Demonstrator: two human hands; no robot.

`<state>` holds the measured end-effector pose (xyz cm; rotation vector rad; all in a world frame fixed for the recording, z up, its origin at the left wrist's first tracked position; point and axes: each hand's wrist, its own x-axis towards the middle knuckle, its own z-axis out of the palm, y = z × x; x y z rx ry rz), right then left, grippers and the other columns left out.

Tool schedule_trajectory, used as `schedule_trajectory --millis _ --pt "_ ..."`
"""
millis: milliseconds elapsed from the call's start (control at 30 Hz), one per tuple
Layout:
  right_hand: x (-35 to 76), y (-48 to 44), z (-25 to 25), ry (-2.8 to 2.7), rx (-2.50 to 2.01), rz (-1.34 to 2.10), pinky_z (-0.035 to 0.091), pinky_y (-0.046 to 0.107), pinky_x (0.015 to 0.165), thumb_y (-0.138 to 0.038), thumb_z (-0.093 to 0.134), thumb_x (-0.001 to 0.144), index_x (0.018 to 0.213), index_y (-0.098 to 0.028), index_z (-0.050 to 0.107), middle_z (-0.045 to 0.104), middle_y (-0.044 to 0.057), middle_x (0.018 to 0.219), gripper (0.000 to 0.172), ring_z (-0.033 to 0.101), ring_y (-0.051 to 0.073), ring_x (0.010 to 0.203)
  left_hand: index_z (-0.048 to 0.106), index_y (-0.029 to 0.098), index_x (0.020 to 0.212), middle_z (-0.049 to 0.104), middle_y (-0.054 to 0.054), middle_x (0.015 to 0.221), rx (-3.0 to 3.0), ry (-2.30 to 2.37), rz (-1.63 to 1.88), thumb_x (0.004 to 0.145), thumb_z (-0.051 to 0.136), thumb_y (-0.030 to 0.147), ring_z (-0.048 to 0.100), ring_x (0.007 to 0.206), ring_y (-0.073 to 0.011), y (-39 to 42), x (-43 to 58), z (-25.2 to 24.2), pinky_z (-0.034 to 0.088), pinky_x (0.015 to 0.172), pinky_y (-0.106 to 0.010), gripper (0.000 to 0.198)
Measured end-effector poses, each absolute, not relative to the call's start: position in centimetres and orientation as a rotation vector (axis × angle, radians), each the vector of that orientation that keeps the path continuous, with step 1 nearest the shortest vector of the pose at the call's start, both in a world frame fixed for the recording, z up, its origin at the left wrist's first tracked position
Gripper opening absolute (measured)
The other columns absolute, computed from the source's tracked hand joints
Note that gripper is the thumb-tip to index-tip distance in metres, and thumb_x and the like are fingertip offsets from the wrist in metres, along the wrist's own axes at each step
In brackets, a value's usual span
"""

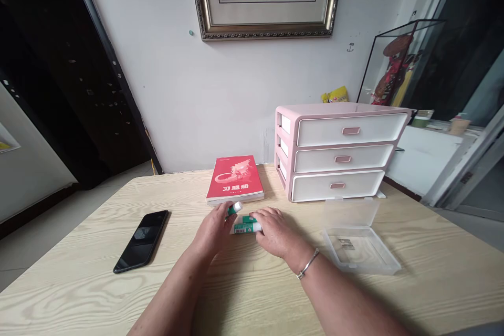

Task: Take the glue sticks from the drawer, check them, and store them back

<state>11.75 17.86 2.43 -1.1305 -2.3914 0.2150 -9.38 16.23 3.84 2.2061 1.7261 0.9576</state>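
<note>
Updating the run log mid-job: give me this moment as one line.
left hand: holds glue stick | right hand: on second glue stick | clear plastic box: open, right | smartphone: left | red book: behind

Left hand [212, 231] and right hand [275, 233] met over green-and-white glue sticks [244, 227] on the wooden table [252, 294], fingers closed around them. A red book [235, 179], pink drawer unit [338, 152], black phone [142, 240] and open clear plastic box [356, 244] lay nearby.

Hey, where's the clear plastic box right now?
In the head view, the clear box lies open on the table's right side, in front of the pink drawer unit and right of the right hand.
</note>
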Motion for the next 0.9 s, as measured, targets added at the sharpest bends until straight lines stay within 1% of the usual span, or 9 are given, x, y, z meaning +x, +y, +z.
schedule_trajectory --millis 100,200,267,400,500,600,667,800,900 --pt "12.1 17.7 2.7 -2.379 -1.084 0.214 0.033 0.037 0.105 -0.009 0.054 0.074 0.122 -0.022 0.063 0.066 0.006 0.12 0.05 0.051 0.023 0.118 0.06 0.021 0.119 0.065 -0.01 0.113 2.31 1.906 0.841 0.093 0.049 0.025 0.062 0.103 -0.0249 17.5 -9.6 4.2 0.046 0.085 -0.033 0.029" --pt "12.6 17.6 3.0 -2.381 -1.048 0.244 0.036 0.035 0.103 -0.005 0.053 0.07 0.118 -0.023 0.064 0.068 0.004 0.116 0.052 0.053 0.021 0.114 0.067 0.022 0.115 0.067 -0.009 0.108 2.371 1.919 0.684 0.091 0.053 0.023 0.062 0.102 -0.0257 18.7 -9.3 3.8 0.047 0.084 -0.033 0.028" --pt "12.8 17.6 3.2 -2.388 -1.04 0.262 0.037 0.034 0.101 -0.003 0.053 0.068 0.116 -0.023 0.065 0.068 0.003 0.115 0.053 0.054 0.021 0.112 0.07 0.022 0.113 0.068 -0.01 0.108 2.381 1.894 0.667 0.09 0.056 0.023 0.063 0.103 -0.0262 19.3 -9.0 3.3 0.048 0.085 -0.033 0.027" --pt "13.0 17.8 3.1 -2.394 -1.038 0.269 0.037 0.034 0.103 -0.003 0.053 0.067 0.117 -0.022 0.065 0.067 0.005 0.118 0.055 0.054 0.021 0.115 0.068 0.021 0.122 0.067 -0.011 0.12 2.384 1.86 0.693 0.091 0.056 0.023 0.06 0.114 -0.0278 19.8 -8.7 2.7 0.046 0.096 -0.036 0.034" --pt "12.9 18.1 3.0 -2.383 -1.072 0.269 0.036 0.035 0.106 -0.005 0.055 0.069 0.122 -0.021 0.063 0.066 0.007 0.123 0.055 0.054 0.021 0.118 0.065 0.019 0.126 0.066 -0.012 0.125 2.378 1.853 0.736 0.095 0.051 0.023 0.057 0.119 -0.0272 19.1 -8.8 3.1 0.044 0.1 -0.037 0.035" --pt "12.9 18.5 3.1 -2.318 -1.166 0.273 0.036 0.035 0.106 -0.006 0.052 0.074 0.12 -0.019 0.064 0.067 0.008 0.122 0.05 0.055 0.021 0.118 0.07 0.02 0.117 0.069 -0.011 0.116 2.446 1.776 0.801 0.098 0.045 0.024 0.06 0.11 -0.0248 17.7 -8.6 3.9 0.045 0.097 -0.036 0.031" --pt "12.9 18.8 3.2 -2.248 -1.233 0.275 0.038 0.035 0.105 -0.006 0.049 0.077 0.117 -0.017 0.065 0.068 0.009 0.12 0.044 0.057 0.021 0.116 0.07 0.021 0.115 0.069 -0.011 0.114 2.514 1.714 0.823 0.099 0.044 0.027 0.06 0.107 -0.0252 16.8 -8.0 4.3 0.045 0.096 -0.038 0.031" --pt "13.1 19.2 3.3 -2.155 -1.338 0.293 0.041 0.033 0.101 -0.008 0.045 0.083 0.114 -0.015 0.067 0.071 0.01 0.116 0.039 0.06 0.021 0.112 0.065 0.022 0.125 0.066 -0.011 0.125 2.566 1.666 0.654 0.095 0.052 0.031 0.056 0.117 -0.0291 15.6 -6.2 4.4 0.042 0.102 -0.042 0.034" --pt "13.1 19.3 3.2 -2.155 -1.352 0.283 0.041 0.032 0.1 -0.009 0.044 0.085 0.116 -0.014 0.068 0.071 0.01 0.116 0.039 0.061 0.021 0.112 0.064 0.02 0.124 0.067 -0.012 0.121 2.538 1.681 0.543 0.097 0.046 0.029 0.056 0.116 -0.0297 15.4 -5.2 4.3 0.042 0.101 -0.043 0.034"
